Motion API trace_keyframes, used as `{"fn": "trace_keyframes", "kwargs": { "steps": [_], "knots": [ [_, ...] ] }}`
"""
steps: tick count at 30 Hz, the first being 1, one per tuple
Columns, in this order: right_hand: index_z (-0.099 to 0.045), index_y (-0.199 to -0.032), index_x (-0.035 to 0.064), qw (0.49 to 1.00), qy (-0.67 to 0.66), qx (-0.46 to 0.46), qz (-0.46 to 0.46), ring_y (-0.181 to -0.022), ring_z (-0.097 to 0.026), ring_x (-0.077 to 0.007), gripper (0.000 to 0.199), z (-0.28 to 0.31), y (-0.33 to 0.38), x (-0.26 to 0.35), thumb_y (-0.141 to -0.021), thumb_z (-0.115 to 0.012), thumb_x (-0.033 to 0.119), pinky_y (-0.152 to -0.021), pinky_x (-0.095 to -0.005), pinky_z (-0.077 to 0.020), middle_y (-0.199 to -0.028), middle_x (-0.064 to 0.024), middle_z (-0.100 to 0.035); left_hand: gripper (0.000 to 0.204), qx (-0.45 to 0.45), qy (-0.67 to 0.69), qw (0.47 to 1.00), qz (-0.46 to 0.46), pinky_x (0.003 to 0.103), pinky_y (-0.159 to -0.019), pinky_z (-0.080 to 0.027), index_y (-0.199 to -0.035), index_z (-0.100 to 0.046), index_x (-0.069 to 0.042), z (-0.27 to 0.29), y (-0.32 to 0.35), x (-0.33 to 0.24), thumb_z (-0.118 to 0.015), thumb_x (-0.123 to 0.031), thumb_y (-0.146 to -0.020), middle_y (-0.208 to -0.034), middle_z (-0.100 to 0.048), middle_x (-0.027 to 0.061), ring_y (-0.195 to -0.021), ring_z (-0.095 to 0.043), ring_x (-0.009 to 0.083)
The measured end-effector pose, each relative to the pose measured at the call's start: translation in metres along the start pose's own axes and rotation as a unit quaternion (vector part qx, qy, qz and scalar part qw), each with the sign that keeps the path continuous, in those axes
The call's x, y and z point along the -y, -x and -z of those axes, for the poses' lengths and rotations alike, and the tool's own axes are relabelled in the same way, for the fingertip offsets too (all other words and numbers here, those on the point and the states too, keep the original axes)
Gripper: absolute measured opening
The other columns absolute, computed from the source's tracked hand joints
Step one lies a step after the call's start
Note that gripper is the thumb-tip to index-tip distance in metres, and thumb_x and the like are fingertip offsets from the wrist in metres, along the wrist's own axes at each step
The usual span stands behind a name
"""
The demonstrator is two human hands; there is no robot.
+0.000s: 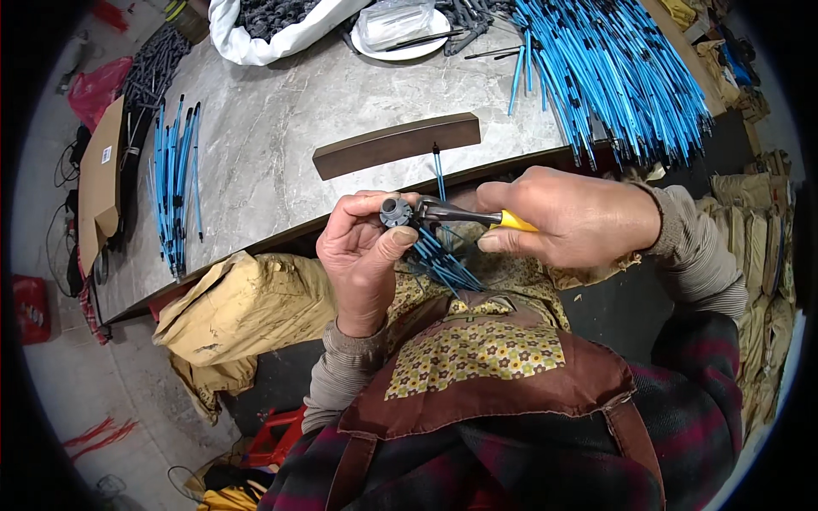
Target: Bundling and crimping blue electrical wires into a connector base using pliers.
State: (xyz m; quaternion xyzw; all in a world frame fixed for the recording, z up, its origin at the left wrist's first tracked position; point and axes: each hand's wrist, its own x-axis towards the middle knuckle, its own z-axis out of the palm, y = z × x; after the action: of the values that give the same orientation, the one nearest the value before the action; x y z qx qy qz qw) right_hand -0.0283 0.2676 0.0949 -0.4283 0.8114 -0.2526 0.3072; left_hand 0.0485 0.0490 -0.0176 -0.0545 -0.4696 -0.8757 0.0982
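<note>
At the near edge of the table [256, 128], the left hand [362, 247] pinched a grey hub [395, 213] between thumb and fingers. The right hand [579, 217] was closed around yellow-handled pliers [460, 215], their head just right of the hub; whether they touched it, I could not tell. Blue rods [447, 266] spread below the hub, above the apron [503, 409]. Beyond the hands lay a brown bar [396, 146], with a rod bunch [176, 183] at left and a rod heap [613, 77] at far right.
</note>
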Motion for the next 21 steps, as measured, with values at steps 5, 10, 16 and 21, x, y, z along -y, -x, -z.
{"fn": "trace_keyframes", "kwargs": {
  "steps": [5, 10, 16, 21],
  "knots": [
    [-0.055, -0.093, -0.0015, 0.982, -0.18, -0.019, -0.057, -0.053, -0.056, -0.0227, 0.022, -0.015, -0.004, 0.003, -0.098, -0.059, 0.019, -0.052, -0.035, -0.045, -0.069, -0.0113, -0.062, 0.037, -0.018, 0.01, 1.0, 0.009, 0.03, -0.088, -0.053, -0.108, -0.058, 0.0, 0.007, 0.0, -0.001, -0.074, 0.008, -0.076, -0.109, -0.068, 0.0192, -0.095, -0.066, 0.0218],
    [-0.055, -0.092, -0.0012, 0.97, -0.234, -0.031, -0.062, -0.053, -0.055, -0.0203, 0.021, -0.022, -0.004, 0.001, -0.099, -0.058, 0.019, -0.051, -0.0341, -0.0444, -0.068, -0.0098, -0.063, 0.038, -0.023, 0.006, 1.0, 0.013, 0.03, -0.088, -0.053, -0.108, -0.058, 0.0, 0.007, 0.0, -0.001, -0.074, 0.008, -0.075, -0.109, -0.069, 0.0194, -0.094, -0.067, 0.0212],
    [-0.055, -0.092, -0.0009, 0.972, -0.229, -0.04, -0.04, -0.053, -0.055, -0.0196, 0.02, -0.025, -0.004, -0.001, -0.098, -0.059, 0.018, -0.05, -0.0333, -0.0437, -0.067, -0.0091, -0.062, 0.037, -0.024, 0.004, 1.0, 0.02, 0.03, -0.088, -0.054, -0.108, -0.058, 0.0, 0.004, 0.001, -0.003, -0.073, 0.008, -0.075, -0.11, -0.068, 0.0195, -0.095, -0.067, 0.0216],
    [-0.055, -0.092, -0.0006, 0.97, -0.235, -0.026, -0.06, -0.052, -0.054, -0.0198, 0.018, -0.025, -0.005, -0.001, -0.098, -0.059, 0.016, -0.049, -0.0336, -0.043, -0.066, -0.0094, -0.062, 0.037, -0.016, 0.006, 1.0, 0.014, 0.031, -0.089, -0.054, -0.108, -0.058, -0.001, 0.005, 0.0, -0.002, -0.073, 0.009, -0.075, -0.11, -0.067, 0.0188, -0.096, -0.066, 0.0227]
  ]
}}
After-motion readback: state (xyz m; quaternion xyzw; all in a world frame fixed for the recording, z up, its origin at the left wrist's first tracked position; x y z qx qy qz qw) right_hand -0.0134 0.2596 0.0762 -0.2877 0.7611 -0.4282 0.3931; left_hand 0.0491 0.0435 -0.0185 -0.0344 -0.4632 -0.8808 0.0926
